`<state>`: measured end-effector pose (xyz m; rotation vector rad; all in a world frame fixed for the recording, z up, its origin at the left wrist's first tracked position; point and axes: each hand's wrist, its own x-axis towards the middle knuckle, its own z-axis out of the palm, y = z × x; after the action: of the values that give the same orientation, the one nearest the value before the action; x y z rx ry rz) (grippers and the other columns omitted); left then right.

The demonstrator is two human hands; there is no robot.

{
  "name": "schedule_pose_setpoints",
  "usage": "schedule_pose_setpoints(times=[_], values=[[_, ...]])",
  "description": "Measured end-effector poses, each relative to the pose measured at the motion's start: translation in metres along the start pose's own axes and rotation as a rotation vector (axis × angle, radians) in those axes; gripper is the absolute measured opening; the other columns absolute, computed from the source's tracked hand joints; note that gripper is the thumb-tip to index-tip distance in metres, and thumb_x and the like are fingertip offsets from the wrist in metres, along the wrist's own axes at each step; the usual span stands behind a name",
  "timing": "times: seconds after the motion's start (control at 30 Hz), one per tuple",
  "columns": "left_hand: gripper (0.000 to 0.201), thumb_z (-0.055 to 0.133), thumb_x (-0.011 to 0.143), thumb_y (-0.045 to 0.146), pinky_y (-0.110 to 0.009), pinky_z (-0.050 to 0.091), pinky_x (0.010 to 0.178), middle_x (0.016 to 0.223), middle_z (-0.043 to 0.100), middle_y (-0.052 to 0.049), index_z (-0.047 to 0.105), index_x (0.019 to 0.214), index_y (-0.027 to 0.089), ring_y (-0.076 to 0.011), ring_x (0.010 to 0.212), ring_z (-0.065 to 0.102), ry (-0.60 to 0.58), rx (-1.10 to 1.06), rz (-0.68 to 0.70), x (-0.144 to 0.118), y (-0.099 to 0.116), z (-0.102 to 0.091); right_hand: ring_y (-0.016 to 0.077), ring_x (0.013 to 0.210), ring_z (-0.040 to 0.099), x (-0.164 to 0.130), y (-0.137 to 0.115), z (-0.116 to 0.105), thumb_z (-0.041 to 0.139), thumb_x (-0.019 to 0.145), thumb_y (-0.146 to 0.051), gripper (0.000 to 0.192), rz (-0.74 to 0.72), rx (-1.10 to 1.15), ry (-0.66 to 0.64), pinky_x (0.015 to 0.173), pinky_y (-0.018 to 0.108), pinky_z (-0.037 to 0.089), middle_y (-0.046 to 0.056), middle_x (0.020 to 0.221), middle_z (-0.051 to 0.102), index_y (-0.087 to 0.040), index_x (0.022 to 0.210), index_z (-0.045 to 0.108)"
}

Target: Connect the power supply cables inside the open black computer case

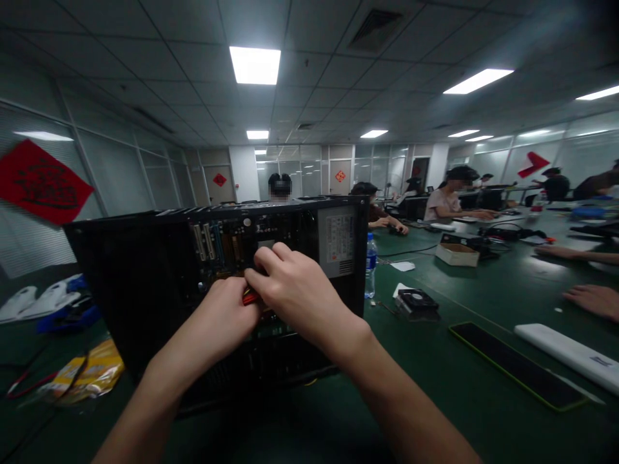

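An open black computer case [130, 290] stands in front of me with its inside facing me. Its motherboard shows several slots [206, 241], and a labelled power supply [336, 241] sits at the upper right. My left hand [225, 316] is closed around a bundle of red, yellow and black cables [249, 297] in front of the board. Against it, my right hand [293, 283] has its fingers curled in a pinch, touching the left hand; what lies between those fingertips is hidden.
Right of the case stand a water bottle [370, 264] and a fan-like black part [416, 301]. Farther right are a small box [457, 251], a dark flat panel [512, 364] and a white bar [573, 354]. A yellow bag [97, 370] lies left. Other people sit along the tables.
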<state>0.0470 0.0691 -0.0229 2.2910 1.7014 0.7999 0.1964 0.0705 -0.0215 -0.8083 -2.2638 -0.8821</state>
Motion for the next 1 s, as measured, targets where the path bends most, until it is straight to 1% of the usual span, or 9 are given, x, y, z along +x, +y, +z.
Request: schedule_pose_setpoints(times=[0.13,0.23,0.37,0.43,0.5,0.6,0.67,0.83,1.0], values=[[0.016,0.049,0.075,0.017,-0.024,0.036,0.056,0.071,0.071,-0.007,0.063,0.067,0.017,-0.0199,0.067,0.065,0.012,0.183,-0.061,0.004,-0.006,-0.007,0.0196,0.091,0.05,0.001,0.007,0.025,0.038,0.101,-0.018,0.028,-0.021,-0.005,0.079,0.067,0.028,0.047,0.009,0.107,0.06,-0.015,0.107,0.065],[0.018,0.051,0.08,0.024,-0.025,0.037,0.057,0.073,0.072,-0.007,0.065,0.071,0.018,-0.0211,0.069,0.065,-0.014,0.289,-0.088,0.005,-0.01,-0.011,0.0194,0.089,0.052,0.001,0.009,0.045,0.033,0.102,-0.017,0.032,0.016,0.002,0.067,0.061,0.028,0.046,0.009,0.108,0.061,-0.015,0.109,0.064],[0.031,0.049,0.088,0.042,-0.027,0.043,0.066,0.091,0.074,-0.008,0.07,0.089,0.019,-0.0239,0.082,0.067,-0.056,0.275,-0.035,0.002,-0.018,-0.011,0.0208,0.09,0.058,-0.001,0.013,0.064,0.039,0.099,-0.015,0.026,0.094,0.026,-0.065,0.059,0.028,0.048,0.011,0.113,0.061,-0.014,0.111,0.063],[0.036,0.043,0.092,0.044,-0.029,0.045,0.076,0.103,0.073,-0.008,0.069,0.099,0.02,-0.0238,0.091,0.067,-0.063,0.225,0.024,0.003,-0.026,-0.008,0.0212,0.091,0.061,-0.002,0.016,0.069,0.041,0.098,-0.016,0.024,0.111,0.051,-0.156,0.062,0.028,0.05,0.012,0.114,0.06,-0.014,0.109,0.063],[0.037,0.037,0.095,0.038,-0.03,0.044,0.083,0.108,0.072,-0.009,0.069,0.102,0.021,-0.0229,0.095,0.066,-0.09,0.199,0.058,0.006,-0.035,-0.001,0.0212,0.09,0.063,-0.002,0.018,0.075,0.041,0.098,-0.016,0.023,0.115,0.081,-0.242,0.066,0.028,0.051,0.012,0.112,0.061,-0.014,0.106,0.063],[0.038,0.034,0.094,0.029,-0.03,0.044,0.074,0.094,0.073,-0.011,0.07,0.088,0.018,-0.0222,0.083,0.066,-0.172,0.231,0.04,0.016,-0.048,0.013,0.022,0.087,0.066,-0.002,0.018,0.085,0.04,0.097,-0.016,0.023,0.121,0.104,-0.336,0.07,0.03,0.052,0.012,0.108,0.061,-0.014,0.104,0.063],[0.037,0.035,0.092,0.026,-0.029,0.043,0.069,0.089,0.073,-0.012,0.069,0.084,0.016,-0.0214,0.077,0.065,-0.178,0.232,0.019,0.024,-0.055,0.024,0.0229,0.087,0.067,-0.004,0.017,0.094,0.041,0.096,-0.016,0.023,0.119,0.114,-0.381,0.07,0.031,0.052,0.012,0.108,0.062,-0.014,0.103,0.063],[0.038,0.038,0.091,0.029,-0.026,0.034,0.057,0.071,0.068,-0.008,0.066,0.068,0.015,-0.0176,0.063,0.058,-0.247,0.163,-0.068,0.042,-0.071,0.044,0.0244,0.09,0.067,-0.008,0.017,0.114,0.053,0.09,-0.023,0.019,0.152,0.175,-0.431,0.07,0.032,0.051,0.01,0.107,0.063,-0.015,0.102,0.065],[0.037,0.041,0.088,0.032,-0.025,0.028,0.054,0.059,0.059,-0.002,0.06,0.06,0.017,-0.0145,0.056,0.051,-0.193,0.13,-0.109,0.051,-0.086,0.051,0.0238,0.095,0.066,-0.011,0.023,0.121,0.056,0.088,-0.021,0.019,0.259,0.206,-0.466,0.075,0.031,0.05,0.012,0.108,0.065,-0.013,0.103,0.066]])
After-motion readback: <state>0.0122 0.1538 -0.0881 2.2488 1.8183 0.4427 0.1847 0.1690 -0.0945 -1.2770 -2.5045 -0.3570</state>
